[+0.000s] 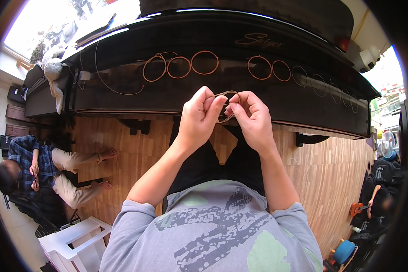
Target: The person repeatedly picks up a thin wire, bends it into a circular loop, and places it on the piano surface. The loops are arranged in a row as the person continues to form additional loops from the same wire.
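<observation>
A thin, brass-coloured wire coil [227, 92] spans the gap between the left hand [198, 112] and the right hand [251, 115], each pinching it between thumb and fingertips, its lower arc showing beneath the thumbs, near a glossy black piano [167, 97] bearing copper-coloured wire rings [205, 74].

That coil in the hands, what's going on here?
The person's left hand and right hand hold a thin coil between their fingers, in front of a black piano. Five coppery coils rest on the piano, with thinner, paler coils farther to the right.
</observation>
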The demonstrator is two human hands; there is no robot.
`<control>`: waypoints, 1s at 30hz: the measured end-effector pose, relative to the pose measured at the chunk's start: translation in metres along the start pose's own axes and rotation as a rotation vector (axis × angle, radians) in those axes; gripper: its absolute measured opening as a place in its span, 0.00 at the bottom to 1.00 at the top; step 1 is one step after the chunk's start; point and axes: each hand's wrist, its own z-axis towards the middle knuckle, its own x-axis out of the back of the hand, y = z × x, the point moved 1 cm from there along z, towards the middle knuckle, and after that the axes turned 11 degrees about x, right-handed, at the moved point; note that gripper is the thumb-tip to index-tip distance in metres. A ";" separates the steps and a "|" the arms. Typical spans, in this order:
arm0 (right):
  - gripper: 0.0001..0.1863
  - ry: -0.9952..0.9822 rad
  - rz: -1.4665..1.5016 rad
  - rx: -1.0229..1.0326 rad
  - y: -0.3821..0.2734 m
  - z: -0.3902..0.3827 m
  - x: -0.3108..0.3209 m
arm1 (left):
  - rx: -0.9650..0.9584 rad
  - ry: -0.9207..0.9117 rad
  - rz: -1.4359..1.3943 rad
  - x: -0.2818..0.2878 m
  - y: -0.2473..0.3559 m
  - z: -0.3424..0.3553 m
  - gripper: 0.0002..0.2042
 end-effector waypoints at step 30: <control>0.24 -0.168 0.257 0.035 -0.010 -0.001 -0.017 | -0.020 0.029 -0.111 0.011 0.007 0.004 0.14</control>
